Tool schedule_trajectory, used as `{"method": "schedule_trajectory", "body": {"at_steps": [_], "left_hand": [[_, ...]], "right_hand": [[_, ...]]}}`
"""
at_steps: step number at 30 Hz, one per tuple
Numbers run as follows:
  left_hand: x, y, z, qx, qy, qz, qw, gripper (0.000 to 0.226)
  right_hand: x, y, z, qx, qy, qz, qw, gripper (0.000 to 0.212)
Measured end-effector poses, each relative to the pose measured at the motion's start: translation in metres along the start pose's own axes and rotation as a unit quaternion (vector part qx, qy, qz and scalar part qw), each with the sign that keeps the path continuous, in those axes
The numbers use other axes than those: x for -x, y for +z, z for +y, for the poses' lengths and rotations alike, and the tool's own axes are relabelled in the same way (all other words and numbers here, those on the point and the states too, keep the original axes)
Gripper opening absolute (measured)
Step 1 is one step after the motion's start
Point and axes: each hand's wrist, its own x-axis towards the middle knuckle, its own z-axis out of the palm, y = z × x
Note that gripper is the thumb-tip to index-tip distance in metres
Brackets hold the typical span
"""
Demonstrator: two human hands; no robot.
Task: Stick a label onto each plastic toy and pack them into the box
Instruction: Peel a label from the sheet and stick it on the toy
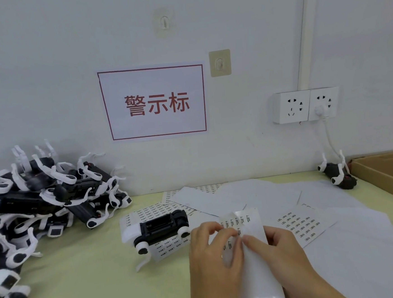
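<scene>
Lower centre of the frame: both hands work one glossy label sheet [250, 243], a narrow white backing strip that curls upward at its top edge, where small printed labels show. The left hand [213, 258] has fingers curled over the sheet's left edge, thumb and forefinger pinching at a label. The right hand [283, 252] pinches the sheet from the right, fingertips meeting the left's at mid-strip.

Just left of the hands, a toy [157, 229] lies belly-up on the pale yellow-green table [95, 286]: a matte black, ribbed rectangular body between smooth white plastic ends with round wheel-like knobs (a thin white strap trails from its near end). It rests partly on a flat printed sheet [165, 245].

Left edge of the frame: a tangled pile [37, 203] of like toys, black bodies and looping white straps.

Right of centre: loose paper sheets [302, 225] overlap on the table, some blank, some with rows of small labels.

Right edge, mid-height: the brown cardboard box [385, 171], only its corner visible. Just beside it sits a single toy [337, 175].

On the white wall: a red-bordered sign [153, 103] and a double socket [305, 105] with a white plug.
</scene>
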Motion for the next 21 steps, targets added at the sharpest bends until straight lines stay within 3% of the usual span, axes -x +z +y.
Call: {"method": "schedule_trajectory", "body": {"at_steps": [2,5,16,21], "left_hand": [[-0.0006,0.0006,-0.0009,-0.002,0.014,-0.006,1.000,0.018],[-0.0002,0.0016,-0.0022,-0.006,0.016,-0.017,1.000,0.009],[-0.0050,-0.0031,-0.0020,0.075,-0.052,-0.084,0.992,0.017],[-0.0045,-0.0030,-0.0019,0.086,-0.050,-0.077,0.992,0.012]], "right_hand": [[-0.0006,-0.0001,0.0009,0.019,-0.013,0.003,1.000,0.015],[-0.0029,-0.0016,0.0039,0.047,-0.045,0.004,0.998,0.015],[-0.0072,-0.0082,0.0069,0.126,-0.140,-0.028,0.982,0.030],[-0.0082,-0.0094,0.0080,0.150,-0.164,-0.020,0.975,0.025]]}}
